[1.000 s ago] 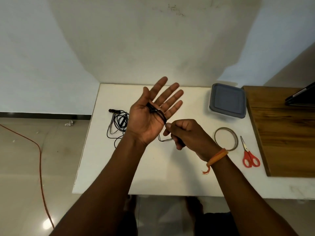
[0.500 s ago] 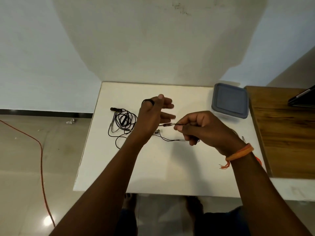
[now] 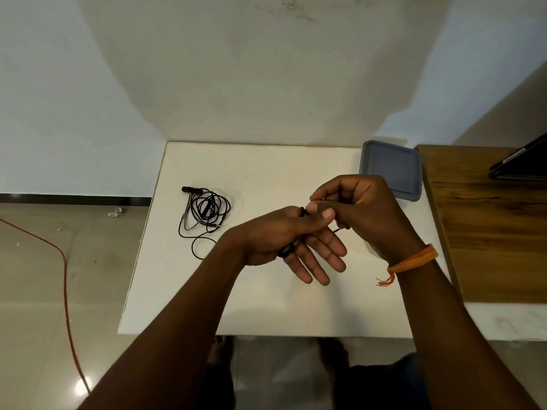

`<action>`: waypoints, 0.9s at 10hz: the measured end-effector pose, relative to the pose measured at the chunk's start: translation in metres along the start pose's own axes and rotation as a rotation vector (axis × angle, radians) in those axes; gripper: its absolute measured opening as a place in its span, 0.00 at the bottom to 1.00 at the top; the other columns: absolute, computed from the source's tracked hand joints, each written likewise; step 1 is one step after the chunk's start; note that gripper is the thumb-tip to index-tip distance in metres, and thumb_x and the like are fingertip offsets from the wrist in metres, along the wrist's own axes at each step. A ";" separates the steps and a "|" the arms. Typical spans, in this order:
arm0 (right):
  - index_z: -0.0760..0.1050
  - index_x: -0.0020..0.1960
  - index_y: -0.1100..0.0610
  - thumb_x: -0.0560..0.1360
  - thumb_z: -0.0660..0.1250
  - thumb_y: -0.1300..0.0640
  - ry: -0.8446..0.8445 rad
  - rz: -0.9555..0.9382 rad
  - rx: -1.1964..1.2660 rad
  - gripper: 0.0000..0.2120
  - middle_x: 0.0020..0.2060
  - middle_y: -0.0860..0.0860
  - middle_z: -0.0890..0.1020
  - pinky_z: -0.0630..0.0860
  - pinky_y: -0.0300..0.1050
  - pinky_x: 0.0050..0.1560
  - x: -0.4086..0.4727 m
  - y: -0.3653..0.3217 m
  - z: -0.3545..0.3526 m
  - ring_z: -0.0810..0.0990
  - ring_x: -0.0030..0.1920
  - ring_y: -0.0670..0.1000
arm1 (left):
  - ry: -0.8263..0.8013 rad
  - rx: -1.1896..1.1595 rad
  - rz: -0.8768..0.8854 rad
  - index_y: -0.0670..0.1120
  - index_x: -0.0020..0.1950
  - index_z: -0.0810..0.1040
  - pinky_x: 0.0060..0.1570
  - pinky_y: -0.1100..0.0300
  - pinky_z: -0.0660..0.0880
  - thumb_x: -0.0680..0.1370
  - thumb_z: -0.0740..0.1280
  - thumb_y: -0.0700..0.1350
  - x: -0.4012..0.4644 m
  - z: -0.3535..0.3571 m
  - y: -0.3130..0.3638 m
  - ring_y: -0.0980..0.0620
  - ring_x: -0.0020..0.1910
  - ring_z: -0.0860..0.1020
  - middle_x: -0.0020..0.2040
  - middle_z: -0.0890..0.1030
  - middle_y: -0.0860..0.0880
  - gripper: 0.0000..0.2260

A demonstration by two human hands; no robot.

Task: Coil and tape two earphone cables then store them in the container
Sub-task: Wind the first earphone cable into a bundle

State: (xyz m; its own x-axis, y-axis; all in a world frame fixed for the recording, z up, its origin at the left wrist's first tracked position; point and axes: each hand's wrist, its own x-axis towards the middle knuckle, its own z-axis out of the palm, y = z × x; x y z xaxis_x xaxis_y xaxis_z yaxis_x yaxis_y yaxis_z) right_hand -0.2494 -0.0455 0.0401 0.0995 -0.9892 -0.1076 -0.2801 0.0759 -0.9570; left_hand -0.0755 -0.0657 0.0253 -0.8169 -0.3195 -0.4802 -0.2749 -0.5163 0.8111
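Over the middle of the white table [image 3: 260, 306], my left hand [image 3: 284, 241] lies flat with straight fingers pointing right. A black earphone cable [image 3: 286, 250] is wound around its palm, and the thumb presses on the loops. My right hand [image 3: 364, 211] sits just right of it, fingers curled, pinching the free end of that cable beside the left thumb. A second black earphone cable [image 3: 205, 211] lies in a loose tangle on the table's left part. The grey-lidded container [image 3: 390, 170] stands shut at the back right.
A wooden board [image 3: 488, 226] covers the table's right side, with a dark device [image 3: 521, 164] at its far end. An orange cord [image 3: 63, 276] runs across the tiled floor on the left. My right arm hides the tape roll and scissors.
My left hand has turned from palm up to flat with fingers pointing right. My right hand has carried the cable end up and over it, adding to the winding.
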 end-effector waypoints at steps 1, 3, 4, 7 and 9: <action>0.83 0.44 0.58 0.72 0.73 0.59 0.012 0.031 0.016 0.03 0.34 0.53 0.84 0.74 0.40 0.31 0.000 0.004 0.005 0.80 0.32 0.49 | -0.117 -0.116 0.025 0.39 0.60 0.78 0.37 0.57 0.80 0.81 0.54 0.58 -0.003 -0.002 -0.001 0.39 0.47 0.84 0.55 0.82 0.37 0.25; 0.82 0.41 0.56 0.73 0.70 0.55 0.047 0.265 0.350 0.05 0.39 0.57 0.85 0.80 0.54 0.46 0.000 -0.005 0.029 0.84 0.41 0.56 | -0.344 -0.435 0.260 0.39 0.60 0.79 0.41 0.54 0.82 0.79 0.56 0.60 -0.001 -0.013 -0.005 0.41 0.52 0.83 0.58 0.82 0.39 0.27; 0.80 0.56 0.61 0.80 0.57 0.57 0.338 0.696 0.148 0.15 0.53 0.64 0.82 0.76 0.62 0.54 0.015 0.007 0.038 0.81 0.53 0.63 | -0.435 -0.620 0.405 0.37 0.68 0.73 0.49 0.48 0.81 0.80 0.59 0.58 0.002 -0.017 -0.008 0.39 0.58 0.80 0.64 0.78 0.37 0.27; 0.80 0.42 0.57 0.79 0.64 0.59 -0.051 0.279 0.325 0.09 0.30 0.54 0.78 0.66 0.42 0.28 0.001 0.017 0.062 0.67 0.26 0.50 | 0.041 -0.917 0.765 0.37 0.74 0.64 0.67 0.40 0.69 0.83 0.50 0.57 0.004 -0.028 0.000 0.35 0.71 0.68 0.73 0.67 0.35 0.28; 0.83 0.52 0.58 0.79 0.64 0.56 -0.168 0.342 0.235 0.10 0.30 0.53 0.79 0.69 0.42 0.29 0.001 0.012 0.058 0.69 0.26 0.51 | 0.584 -0.882 0.670 0.39 0.71 0.69 0.67 0.42 0.70 0.83 0.54 0.55 0.000 -0.046 0.002 0.37 0.65 0.75 0.68 0.74 0.37 0.25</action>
State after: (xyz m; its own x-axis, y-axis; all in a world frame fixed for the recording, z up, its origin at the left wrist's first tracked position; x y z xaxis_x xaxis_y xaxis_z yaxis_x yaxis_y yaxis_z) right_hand -0.1973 -0.0383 0.0132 0.1979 -0.8695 -0.4525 -0.1014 0.4410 -0.8917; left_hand -0.0532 -0.1031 0.0113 -0.2561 -0.9125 -0.3190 0.7244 -0.3997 0.5617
